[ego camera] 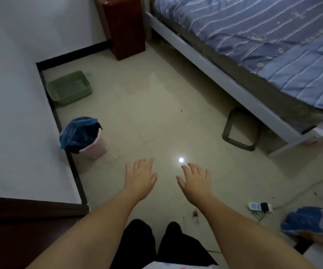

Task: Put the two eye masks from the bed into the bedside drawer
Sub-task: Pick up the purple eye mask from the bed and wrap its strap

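My left hand (140, 176) and my right hand (194, 181) are stretched out in front of me over the tiled floor, palms down, fingers spread, holding nothing. The bed (263, 45) with a blue striped sheet runs along the upper right, on a grey frame. A dark red wooden bedside cabinet (123, 26) stands at the top, between the wall and the bed's head; its drawer front is not visible from here. No eye mask shows on the part of the bed that I can see.
A green plastic basket (68, 88) and a pink bin with a blue bag (85, 137) stand by the left wall. A dark stool frame (240, 129) sits under the bed's edge. A power strip (259, 207) with cable and a blue cloth (304, 222) lie at right.
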{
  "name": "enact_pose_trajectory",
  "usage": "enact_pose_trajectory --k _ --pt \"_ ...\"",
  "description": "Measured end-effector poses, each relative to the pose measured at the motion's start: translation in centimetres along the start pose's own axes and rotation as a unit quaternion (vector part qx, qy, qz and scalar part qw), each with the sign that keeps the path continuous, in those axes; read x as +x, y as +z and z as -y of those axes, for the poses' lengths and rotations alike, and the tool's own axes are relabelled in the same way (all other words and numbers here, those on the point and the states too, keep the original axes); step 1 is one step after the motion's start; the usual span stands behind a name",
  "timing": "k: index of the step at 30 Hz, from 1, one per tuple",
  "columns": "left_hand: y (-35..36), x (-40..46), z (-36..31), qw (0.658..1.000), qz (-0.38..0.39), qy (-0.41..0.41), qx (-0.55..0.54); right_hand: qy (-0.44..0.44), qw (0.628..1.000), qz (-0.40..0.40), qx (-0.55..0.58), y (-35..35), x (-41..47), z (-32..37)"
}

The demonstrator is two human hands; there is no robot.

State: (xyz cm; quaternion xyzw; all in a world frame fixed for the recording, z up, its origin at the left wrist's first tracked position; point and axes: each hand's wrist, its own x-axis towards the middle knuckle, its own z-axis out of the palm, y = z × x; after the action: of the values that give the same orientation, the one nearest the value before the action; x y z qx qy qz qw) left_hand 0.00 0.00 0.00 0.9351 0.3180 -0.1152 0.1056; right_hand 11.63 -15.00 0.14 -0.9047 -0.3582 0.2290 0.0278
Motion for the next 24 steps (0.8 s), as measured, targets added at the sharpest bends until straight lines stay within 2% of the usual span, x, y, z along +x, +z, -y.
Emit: enact_pose_trajectory --k 10,18,24 --pt "-3.1 11.0 0.5 1.0 -0.021 -0.008 -0.018 -0.013 1.0 -0.014 -0.019 -4.9 11.0 -0.5" --pt "-9.6 28.5 4.4 0.999 -0.014 0.04 -0.011 0.018 0.999 -0.033 -0.024 -13.5 27.1 2.4" --pt "-16.4 41.4 7.6 0.997 -0.042 0.059 0.007 0.03 0.998 -0.054 -0.003 -20.1 38.0 5.0"
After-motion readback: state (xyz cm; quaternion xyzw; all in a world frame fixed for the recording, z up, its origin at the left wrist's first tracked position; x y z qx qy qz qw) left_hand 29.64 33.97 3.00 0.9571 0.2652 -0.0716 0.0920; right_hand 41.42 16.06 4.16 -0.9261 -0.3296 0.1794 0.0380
